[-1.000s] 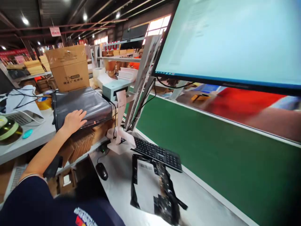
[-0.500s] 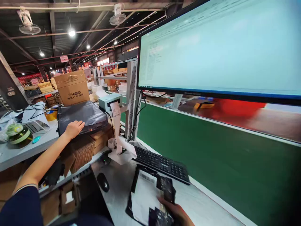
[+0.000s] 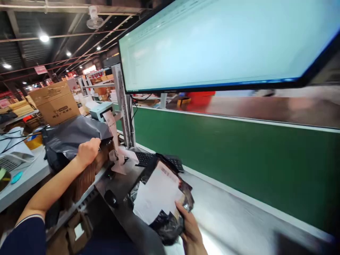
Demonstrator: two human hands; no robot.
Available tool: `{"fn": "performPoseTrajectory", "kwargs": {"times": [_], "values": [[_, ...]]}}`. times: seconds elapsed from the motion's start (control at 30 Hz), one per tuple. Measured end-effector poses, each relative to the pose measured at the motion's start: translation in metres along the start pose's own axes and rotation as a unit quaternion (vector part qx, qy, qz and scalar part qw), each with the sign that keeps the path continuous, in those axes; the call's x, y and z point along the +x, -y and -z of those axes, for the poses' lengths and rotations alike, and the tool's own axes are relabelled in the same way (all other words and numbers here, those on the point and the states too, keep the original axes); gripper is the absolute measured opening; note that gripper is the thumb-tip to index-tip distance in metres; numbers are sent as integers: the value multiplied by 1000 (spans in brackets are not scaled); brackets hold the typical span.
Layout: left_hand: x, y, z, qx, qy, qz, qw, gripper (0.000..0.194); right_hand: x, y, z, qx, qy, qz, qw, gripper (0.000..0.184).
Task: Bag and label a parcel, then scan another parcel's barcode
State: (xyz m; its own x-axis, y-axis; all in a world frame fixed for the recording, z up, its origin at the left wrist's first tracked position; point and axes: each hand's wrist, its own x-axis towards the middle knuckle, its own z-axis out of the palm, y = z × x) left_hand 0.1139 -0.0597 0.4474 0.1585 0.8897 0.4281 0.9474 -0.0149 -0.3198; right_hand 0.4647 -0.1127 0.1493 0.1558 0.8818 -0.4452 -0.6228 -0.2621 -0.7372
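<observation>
My left hand [image 3: 88, 151] grips the front edge of a grey plastic mailer bag [image 3: 71, 136] and lifts it off the stack of grey bags lying on flattened cardboard. My right hand [image 3: 190, 230] holds a black crinkled package [image 3: 166, 223] with a white paper label [image 3: 156, 194] at the near edge of the steel bench, tilted up toward me. Behind the package lies a black keyboard [image 3: 148, 159].
A large monitor [image 3: 212, 46] hangs above a green conveyor wall [image 3: 239, 156]. A label printer [image 3: 100, 109] with a paper strip stands behind the bags. A cardboard box [image 3: 55, 102] sits at the back left, a mouse [image 3: 111, 198] on the bench [image 3: 239, 226], and a side table [image 3: 21, 177] at left.
My left hand went from resting flat on the bag stack to pinching and lifting the top bag. My right hand came into view and raised the black package. The view swung right.
</observation>
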Motion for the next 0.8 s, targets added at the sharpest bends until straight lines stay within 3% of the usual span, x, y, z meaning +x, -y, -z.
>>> {"fn": "performPoseTrajectory", "kwargs": {"times": [0.17,0.27,0.4,0.47,0.57,0.67,0.8], "values": [[-7,-97,4,-172,32,-112,978,33,-51,12,-21,26,70,34,997,67],[-9,-138,1,-288,26,-198,937,34,-66,7,-18,32,109,27,993,74],[-15,-181,-5,-387,49,-297,872,30,-74,-5,-6,77,113,32,990,68],[-24,-193,-10,-419,79,-331,842,28,-78,-9,0,120,89,50,988,63],[-36,-194,-24,-464,120,-337,810,18,-90,-13,10,175,12,70,982,54],[-35,-184,-46,-478,114,-292,820,23,-112,-18,19,169,-34,86,981,50],[-22,-194,-74,-459,79,-241,851,25,-132,-25,19,93,2,63,994,51]]}}
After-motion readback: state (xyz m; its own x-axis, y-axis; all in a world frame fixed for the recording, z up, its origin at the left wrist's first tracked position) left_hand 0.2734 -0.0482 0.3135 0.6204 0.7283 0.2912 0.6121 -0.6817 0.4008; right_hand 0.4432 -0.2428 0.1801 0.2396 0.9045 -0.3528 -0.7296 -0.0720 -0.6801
